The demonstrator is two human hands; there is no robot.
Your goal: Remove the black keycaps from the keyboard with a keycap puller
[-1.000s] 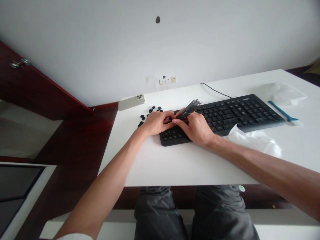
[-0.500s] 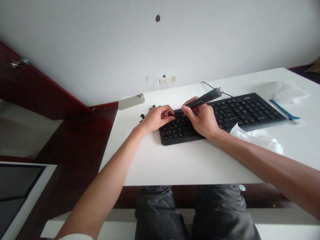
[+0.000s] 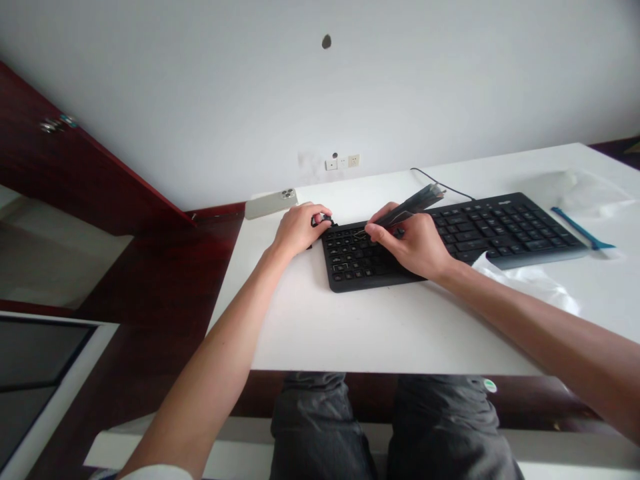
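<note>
- Left hand (image 3: 300, 230): fingers curled together, pinching a small black key (image 3: 323, 220) against the thumb, just past the keyboard's top left corner.
- Right hand (image 3: 413, 245): thumb and fingers pinching a flat dark tool (image 3: 407, 211), its thin wire tip over the keys left of the fingers.
- Black keyboard (image 3: 505, 227): under the right fingers, on a white desk (image 3: 400, 333).
- Phone (image 3: 271, 203): beyond the left fingers.
- Blue plastic pick (image 3: 583, 230), plastic sheet (image 3: 525, 283): right of the right hand.
</note>
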